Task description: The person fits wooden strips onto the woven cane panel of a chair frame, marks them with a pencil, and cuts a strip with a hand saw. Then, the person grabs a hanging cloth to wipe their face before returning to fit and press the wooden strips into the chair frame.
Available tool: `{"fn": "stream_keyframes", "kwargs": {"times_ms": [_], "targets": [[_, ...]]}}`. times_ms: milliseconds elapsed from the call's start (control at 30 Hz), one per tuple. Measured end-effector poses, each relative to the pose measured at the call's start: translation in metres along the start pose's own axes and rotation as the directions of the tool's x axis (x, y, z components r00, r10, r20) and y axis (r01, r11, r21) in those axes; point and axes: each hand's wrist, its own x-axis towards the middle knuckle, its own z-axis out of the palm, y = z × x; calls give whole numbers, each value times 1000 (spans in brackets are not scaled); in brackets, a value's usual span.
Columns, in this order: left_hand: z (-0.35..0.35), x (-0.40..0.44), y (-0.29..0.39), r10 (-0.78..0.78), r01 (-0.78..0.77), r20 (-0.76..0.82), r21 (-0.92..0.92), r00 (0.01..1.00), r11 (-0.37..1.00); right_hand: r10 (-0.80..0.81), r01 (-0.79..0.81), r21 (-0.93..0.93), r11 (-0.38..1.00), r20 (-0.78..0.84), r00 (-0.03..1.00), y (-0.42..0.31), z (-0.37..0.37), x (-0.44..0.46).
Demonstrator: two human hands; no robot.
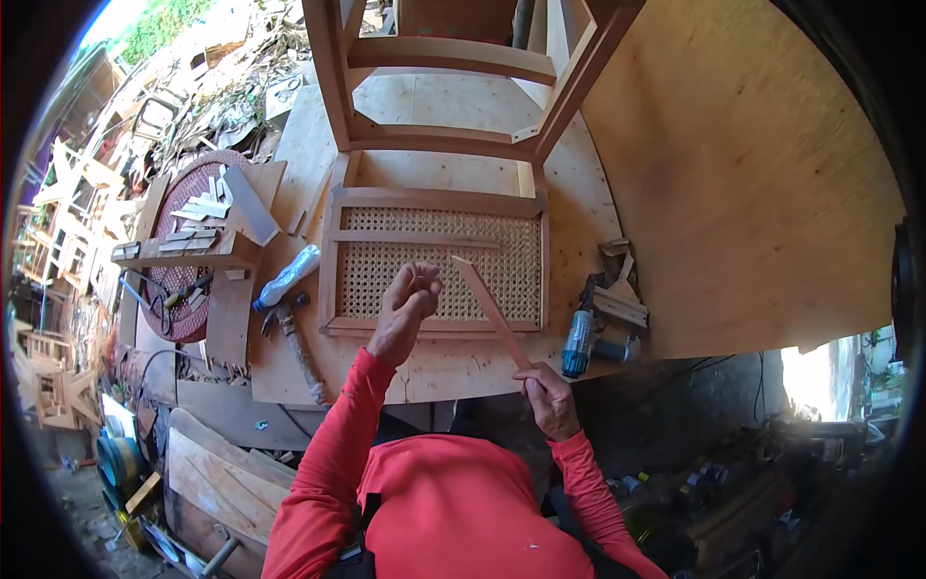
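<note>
My right hand (552, 400) is closed around the near end of a thin, flat, reddish-brown wooden strip (490, 309), thumb and fingers pressed together on it. The strip slants up and to the left from my grip, its far end above a rectangular panel of pale woven cane (371, 280); whether that tip touches the weave I cannot tell. My left hand (407, 304) is raised over the near part of the same panel, its fingers loosely curled in; I cannot tell whether it pinches anything small. A brown wooden border (453, 331) edges the cane, and a second long, narrow wooden strip (415, 238) lies across the weave, beyond my left hand. Past the panel rise the brown uprights and crosswise rails of a wooden frame (449, 56). All this stands on a pale plywood tabletop (453, 374). Just left of the panel lie a clear plastic bottle with a blue cap (287, 277) and, nearer me, a claw hammer with a wrapped, worn handle (301, 355). Right of the panel sits a dark and teal cylindrical object (579, 343), beside some wood offcuts (620, 307). Farther left, short wooden pieces rest near a dark red oval mesh (198, 179).
</note>
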Motion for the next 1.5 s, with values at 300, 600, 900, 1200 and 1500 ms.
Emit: {"fn": "stream_keyframes", "kwargs": {"times_ms": [300, 600, 900, 1200, 1500], "targets": [[10, -35, -7, -26, 25, 3, 166, 1000, 986, -24, 54, -199, 978, 152, 988, -1, -39, -8], [5, -66, -29, -190, 101, -328, -270, 925, 958, 309, -192, 364, 912, -298, 903, -34, -6, -7], [31, -126, -65, -349, 299, 29, 454, 937, 839, 242, 65, 767, 638, -280, 929, -19, 29, 49], [109, -24, 50, -61, 39, 129, 164, 990, 986, 3, -35, -120, 992, -256, 967, 8, 19, -4], [89, -27, 10, -185, 168, 275, 83, 943, 982, -127, 14, -408, 913, -251, 960, -2, 21, -29]]}}
